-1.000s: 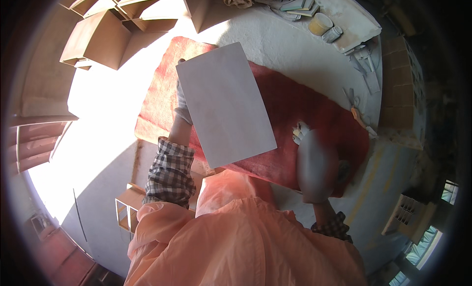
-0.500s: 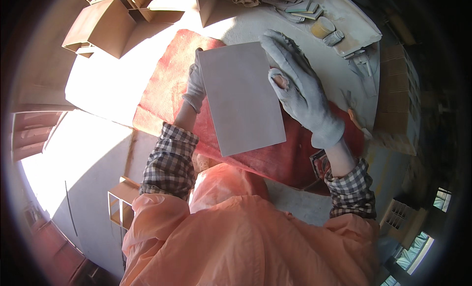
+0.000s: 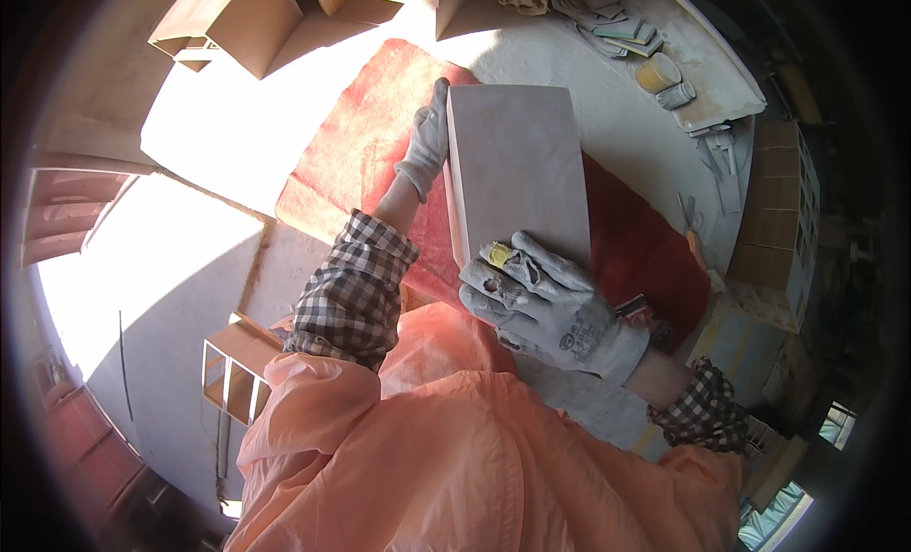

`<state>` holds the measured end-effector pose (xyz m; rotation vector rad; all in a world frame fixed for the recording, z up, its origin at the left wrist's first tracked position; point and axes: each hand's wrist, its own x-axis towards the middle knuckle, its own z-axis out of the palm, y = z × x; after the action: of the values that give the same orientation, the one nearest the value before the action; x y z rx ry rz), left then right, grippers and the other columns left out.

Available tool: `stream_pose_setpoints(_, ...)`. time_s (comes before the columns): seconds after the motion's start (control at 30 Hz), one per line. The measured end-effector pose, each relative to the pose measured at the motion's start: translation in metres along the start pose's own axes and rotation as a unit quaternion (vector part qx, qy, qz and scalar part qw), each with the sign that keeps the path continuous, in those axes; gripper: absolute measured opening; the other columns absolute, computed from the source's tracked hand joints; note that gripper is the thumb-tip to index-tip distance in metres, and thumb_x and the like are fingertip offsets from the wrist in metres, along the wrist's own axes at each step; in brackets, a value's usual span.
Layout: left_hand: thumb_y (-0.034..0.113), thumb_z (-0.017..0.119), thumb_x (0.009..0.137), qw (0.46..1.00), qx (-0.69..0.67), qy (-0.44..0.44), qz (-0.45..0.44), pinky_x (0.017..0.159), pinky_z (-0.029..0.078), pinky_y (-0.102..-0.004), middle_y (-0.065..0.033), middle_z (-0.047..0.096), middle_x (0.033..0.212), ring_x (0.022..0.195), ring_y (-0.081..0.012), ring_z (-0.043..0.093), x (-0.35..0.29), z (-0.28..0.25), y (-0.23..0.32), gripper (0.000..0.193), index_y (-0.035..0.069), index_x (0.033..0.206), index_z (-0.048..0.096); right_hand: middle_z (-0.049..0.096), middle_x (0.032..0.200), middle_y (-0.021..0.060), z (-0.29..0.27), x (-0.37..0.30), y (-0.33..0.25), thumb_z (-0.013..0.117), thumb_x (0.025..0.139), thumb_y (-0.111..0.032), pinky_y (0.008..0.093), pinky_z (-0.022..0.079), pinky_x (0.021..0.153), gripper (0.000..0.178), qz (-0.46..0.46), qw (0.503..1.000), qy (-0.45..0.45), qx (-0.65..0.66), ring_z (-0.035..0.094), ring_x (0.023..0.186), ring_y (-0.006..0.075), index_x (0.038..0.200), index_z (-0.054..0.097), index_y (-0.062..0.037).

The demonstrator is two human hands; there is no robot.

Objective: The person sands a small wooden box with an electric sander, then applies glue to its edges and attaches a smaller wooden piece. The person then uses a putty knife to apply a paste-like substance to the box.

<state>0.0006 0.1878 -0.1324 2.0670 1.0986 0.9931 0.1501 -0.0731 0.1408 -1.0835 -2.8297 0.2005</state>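
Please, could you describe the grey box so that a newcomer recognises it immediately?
Start from the large red cloth at the centre. Over it, find the rectangular grey box with the left hand at its upper left edge and the right hand across its near end. Its plain grey face sets it apart from the brown box at the upper left.

The right hand [image 3: 558, 310] partly hides the near end of the grey box [image 3: 517, 163]; beyond the box, leftward, the frame's top crops a brown cabinet [image 3: 242, 25].
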Motion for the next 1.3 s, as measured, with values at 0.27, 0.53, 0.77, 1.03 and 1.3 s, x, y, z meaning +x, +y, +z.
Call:
stream_pose_setpoints(0.27,0.05,0.05,0.108,0.806,-0.536,-0.034,-0.247,0.083,0.055,-0.0287,-0.0016,0.068,0.107,0.094,-0.0112,0.064,0.006,-0.018,0.04,0.05,0.003,0.116,0.066,0.06,0.138,0.0102,0.021,-0.087,-0.025,0.067,0.091,-0.029,0.0508,0.053,0.104,0.045,0.064,0.992,0.074,0.076,0.064,0.116,0.0319,0.132,0.067,-0.0098)
stream_pose_setpoints(0.53,0.046,0.048,0.11,0.795,-0.56,-0.045,-0.229,0.084,0.055,-0.0273,-0.0025,0.069,0.104,0.092,-0.0111,0.063,0.004,-0.019,0.031,0.047,0.003,0.116,0.066,0.069,0.125,0.0147,-0.021,-0.048,-0.01,0.061,0.1,-0.025,0.0474,0.055,0.099,0.04,0.167,0.895,0.211,0.357,0.067,0.114,0.0314,0.131,0.066,0.0001)
stream_pose_setpoints(0.77,0.048,0.046,0.11,0.768,-0.591,-0.093,-0.231,0.088,0.055,-0.027,-0.0034,0.069,0.111,0.098,-0.0112,0.063,0.004,-0.016,0.015,0.051,0.002,0.122,0.065,0.052,0.149,0.0223,-0.018,0.011,0.118,0.039,0.111,-0.026,0.0441,0.049,0.109,0.052,0.166,0.359,0.015,0.918,0.057,0.132,0.0333,0.153,0.036,0.0042)
stream_pose_setpoints(1.03,0.048,0.048,0.109,0.824,-0.519,-0.033,-0.225,0.075,0.055,-0.032,-0.001,0.072,0.099,0.084,-0.0128,0.068,-0.005,-0.021,0.049,0.049,0.003,0.118,0.065,0.057,0.144,0.0141,0.013,0.004,0.225,0.044,0.106,-0.008,0.0393,0.047,0.109,0.043,0.254,0.855,0.369,0.261,0.055,0.132,0.0331,0.149,0.049,-0.0032)
stream_pose_setpoints(1.3,0.051,0.05,0.107,0.636,-0.702,-0.009,-0.322,0.08,0.057,-0.0306,-0.0067,0.071,0.099,0.086,-0.0175,0.068,-0.001,-0.04,0.085,0.054,0.0,0.112,0.068,0.047,0.155,0.0146,0.0,0.015,0.151,0.058,0.1,-0.028,0.0481,0.035,0.121,0.054,0.08,0.975,0.192,0.074,0.046,0.143,0.0371,0.147,0.052,-0.0035)
